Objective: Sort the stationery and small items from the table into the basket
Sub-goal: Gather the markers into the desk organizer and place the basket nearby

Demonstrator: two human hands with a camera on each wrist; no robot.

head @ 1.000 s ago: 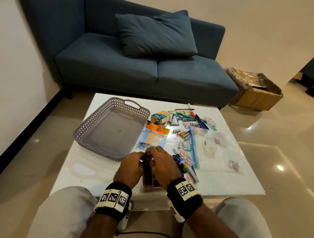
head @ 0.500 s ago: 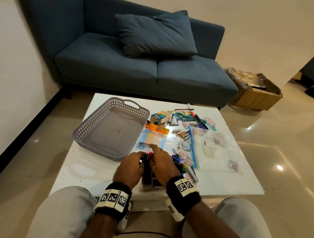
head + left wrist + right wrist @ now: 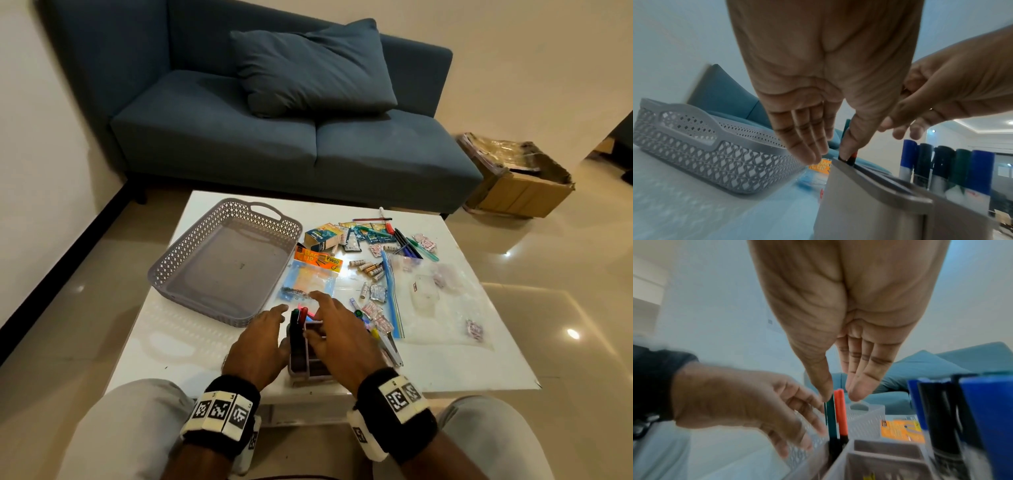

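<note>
Both hands hover with fingers loose and gripping nothing — left hand [image 3: 257, 337], right hand [image 3: 337, 334] — flanking the grey compartmented plastic organiser [image 3: 310, 363], whose upright pens [image 3: 299, 317] stand beside the empty grey lattice basket [image 3: 191, 260].

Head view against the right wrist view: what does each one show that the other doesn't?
Only the head view shows the loose batteries, the clear zip bag and the cardboard box on the floor. Only the right wrist view shows the right hand's thumb and fingertips just above the red pen and green pen, not gripping either. Both show the left hand, the desk organizer, the gray basket and the orange packet.
</note>
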